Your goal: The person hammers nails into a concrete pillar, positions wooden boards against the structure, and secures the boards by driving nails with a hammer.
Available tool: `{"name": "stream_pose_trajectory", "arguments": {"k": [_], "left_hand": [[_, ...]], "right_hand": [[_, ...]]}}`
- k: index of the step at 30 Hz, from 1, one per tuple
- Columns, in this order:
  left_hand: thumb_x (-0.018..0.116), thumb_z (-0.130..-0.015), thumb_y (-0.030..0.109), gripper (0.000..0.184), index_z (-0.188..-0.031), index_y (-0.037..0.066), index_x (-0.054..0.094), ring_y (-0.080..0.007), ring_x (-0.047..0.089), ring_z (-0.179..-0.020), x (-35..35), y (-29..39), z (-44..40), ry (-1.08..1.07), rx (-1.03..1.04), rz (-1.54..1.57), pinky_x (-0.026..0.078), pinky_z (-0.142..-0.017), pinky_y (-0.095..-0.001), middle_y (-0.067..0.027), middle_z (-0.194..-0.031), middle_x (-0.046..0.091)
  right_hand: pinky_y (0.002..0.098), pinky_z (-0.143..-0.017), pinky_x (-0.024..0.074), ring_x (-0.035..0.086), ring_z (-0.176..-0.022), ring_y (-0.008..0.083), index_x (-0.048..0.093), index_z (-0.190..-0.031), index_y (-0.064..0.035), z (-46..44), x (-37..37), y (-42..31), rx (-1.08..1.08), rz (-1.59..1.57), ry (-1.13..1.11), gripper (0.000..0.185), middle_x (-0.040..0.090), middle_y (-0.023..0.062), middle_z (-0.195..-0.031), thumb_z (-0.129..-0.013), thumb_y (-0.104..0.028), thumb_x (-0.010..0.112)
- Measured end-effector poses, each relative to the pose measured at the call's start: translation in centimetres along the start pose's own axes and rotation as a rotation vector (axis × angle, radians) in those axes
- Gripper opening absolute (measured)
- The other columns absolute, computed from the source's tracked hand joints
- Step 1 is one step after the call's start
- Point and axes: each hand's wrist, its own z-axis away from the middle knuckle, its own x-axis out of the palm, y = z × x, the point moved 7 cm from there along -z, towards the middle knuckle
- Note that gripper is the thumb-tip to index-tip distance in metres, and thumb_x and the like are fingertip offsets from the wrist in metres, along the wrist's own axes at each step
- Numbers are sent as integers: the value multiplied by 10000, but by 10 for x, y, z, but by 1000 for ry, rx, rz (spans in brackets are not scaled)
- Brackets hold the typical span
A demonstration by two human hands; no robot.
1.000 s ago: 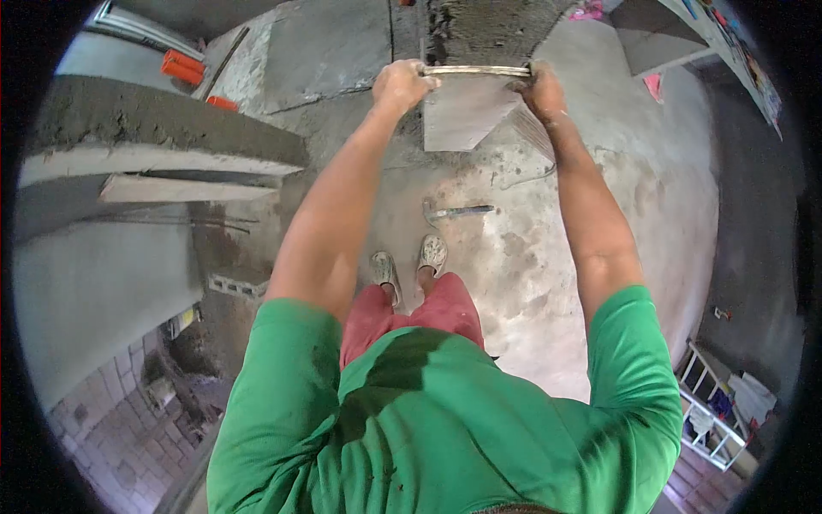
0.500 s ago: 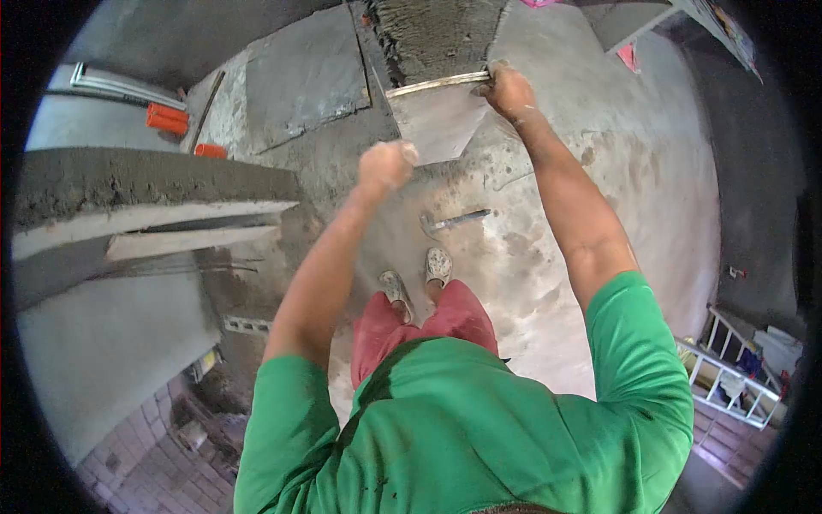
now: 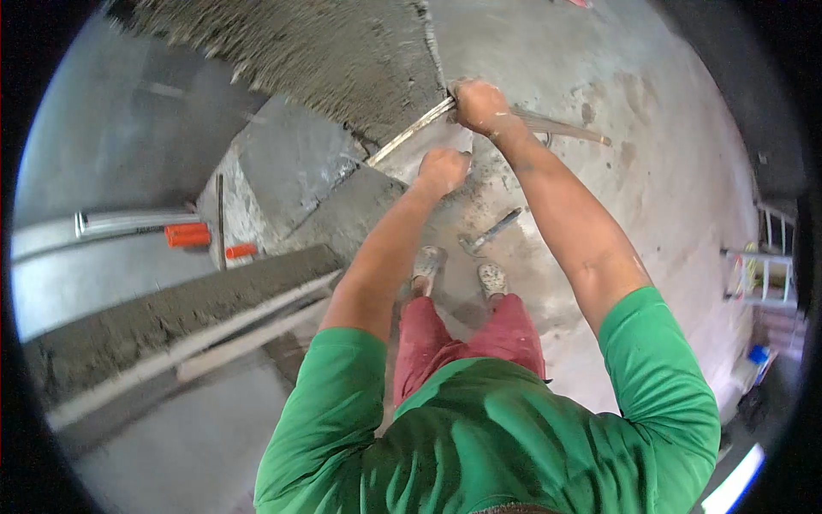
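My right hand (image 3: pixel 481 106) is closed at the upper end of a pale, narrow strip (image 3: pixel 413 130) that runs along the end of a mortar-covered wall (image 3: pixel 342 64). Beyond that hand, a long brownish strip (image 3: pixel 565 128) sticks out to the right; whether it is also held is unclear. Below the pale strip, my left hand (image 3: pixel 444 171) is closed, its fingers curled, and what they may hold is hidden. A hammer (image 3: pixel 499 225) with a dark handle lies on the floor below my hands, just ahead of my feet.
At left, a low wall (image 3: pixel 171 313) topped with mortar has pale boards (image 3: pixel 257 338) along its side. Orange pipe pieces (image 3: pixel 187 236) and white pipes (image 3: pixel 128 223) lie beyond it. A white ladder (image 3: pixel 766 274) stands at far right. Both my shoes are on the stained floor.
The view has turned, so the mortared wall now slants across the upper left. My left hand has moved up and right, closer to my right hand. The brownish strip has come into view.
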Motion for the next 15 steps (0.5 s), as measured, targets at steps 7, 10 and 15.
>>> {"name": "stream_pose_trajectory", "arguments": {"k": [7,10,15], "left_hand": [[434,-968,195,287,-1037,61,678,-322,711,-861,29,-20,-7,-63,150,-94,545,-763,-481,-167,-910,725],[437,-964,181,274,-1056,64,667,-325,712,-850,35,-20,0,-89,336,-151,544,-755,-487,-175,-910,723],[461,-937,154,252,-1049,65,669,-327,713,-838,48,-22,2,-96,376,-159,547,-740,-480,-190,-899,718]], "right_hand": [[459,-940,509,629,-1122,341,639,-1186,-96,4,8,1,92,-40,17,378,602,178,-1276,-817,-157,688],[467,-1023,461,573,-1218,339,514,-1373,-139,30,11,3,181,-9,305,587,470,143,-1450,-827,-226,710],[465,-1035,458,551,-1222,384,285,-1542,-262,141,48,62,459,-343,227,816,486,211,-1418,-853,-267,724]]}}
